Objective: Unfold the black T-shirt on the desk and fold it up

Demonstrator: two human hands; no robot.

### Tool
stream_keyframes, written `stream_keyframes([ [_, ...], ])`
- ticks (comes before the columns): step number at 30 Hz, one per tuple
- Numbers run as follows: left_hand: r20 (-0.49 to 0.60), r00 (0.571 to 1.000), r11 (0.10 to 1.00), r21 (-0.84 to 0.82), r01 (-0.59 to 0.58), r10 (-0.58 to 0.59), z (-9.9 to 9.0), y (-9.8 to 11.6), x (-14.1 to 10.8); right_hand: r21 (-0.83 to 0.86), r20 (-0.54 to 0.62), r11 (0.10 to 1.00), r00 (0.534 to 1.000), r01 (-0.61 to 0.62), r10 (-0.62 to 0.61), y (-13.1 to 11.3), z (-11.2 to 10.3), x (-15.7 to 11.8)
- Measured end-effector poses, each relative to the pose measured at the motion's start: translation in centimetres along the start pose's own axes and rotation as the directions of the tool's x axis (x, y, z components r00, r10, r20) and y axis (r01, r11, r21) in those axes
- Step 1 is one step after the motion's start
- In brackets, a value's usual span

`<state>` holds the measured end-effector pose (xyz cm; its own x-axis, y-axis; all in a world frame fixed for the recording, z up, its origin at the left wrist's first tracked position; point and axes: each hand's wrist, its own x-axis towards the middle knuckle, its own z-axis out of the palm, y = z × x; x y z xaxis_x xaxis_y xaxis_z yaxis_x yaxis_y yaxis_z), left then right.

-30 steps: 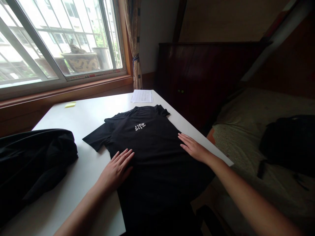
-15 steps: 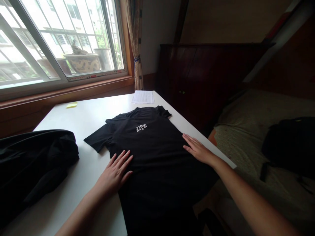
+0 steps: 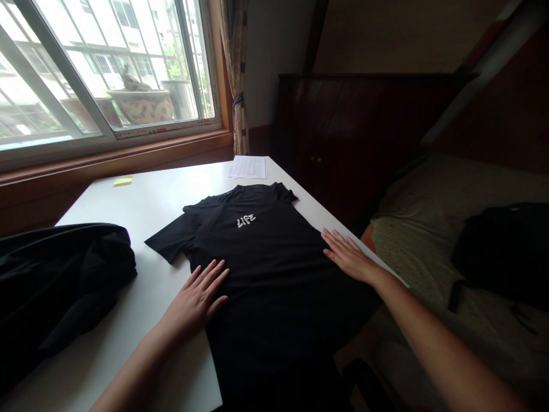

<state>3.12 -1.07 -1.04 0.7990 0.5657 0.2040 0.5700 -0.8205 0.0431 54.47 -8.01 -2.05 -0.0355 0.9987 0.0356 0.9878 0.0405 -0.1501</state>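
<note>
A black T-shirt with a white "LIFE" print lies spread on the white table, its collar toward the far end. Its lower part hangs past the near edge of the tabletop. On the shirt's left side, below the sleeve, rests my left hand, palm down with fingers spread. My right hand lies flat along the right side of the shirt, fingers stretched toward the print. Neither hand grips the fabric.
Bunched black cloth sits on the table's left. Papers and a yellow note lie at the far end. To the right, a black bag rests on a covered bed. A window stands behind.
My right hand has slid slightly to the right along the shirt's side. My left hand has shifted only a little to the left. The T-shirt lies nearly as before.
</note>
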Motion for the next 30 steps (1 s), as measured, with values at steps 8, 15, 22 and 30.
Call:
stream_keyframes([
  [8, -0.034, 0.999, 0.999, -0.032, -0.012, 0.011, 0.0, -0.6, -0.2, -0.016, -0.001, 0.998, 0.999, -0.053, 0.053, 3.2, -0.4, -0.3],
  [15, -0.046, 0.999, 0.999, -0.033, -0.026, 0.024, -0.1, -0.7, -0.1, 0.003, -0.053, 0.998, 0.996, -0.069, 0.069, 4.7, -0.2, 0.4],
  [22, -0.024, 1.000, 0.999, -0.030, -0.017, 0.016, 0.1, -0.8, -0.1, 0.048, -0.041, 0.983, 0.983, -0.176, 0.178, 6.0, 0.4, 1.0],
  [30, -0.039, 0.999, 0.999, -0.038, -0.025, 0.024, 0.2, -0.9, -0.1, 0.111, 0.043, 0.966, 0.972, -0.234, 0.231, 7.8, 0.1, 2.0],
])
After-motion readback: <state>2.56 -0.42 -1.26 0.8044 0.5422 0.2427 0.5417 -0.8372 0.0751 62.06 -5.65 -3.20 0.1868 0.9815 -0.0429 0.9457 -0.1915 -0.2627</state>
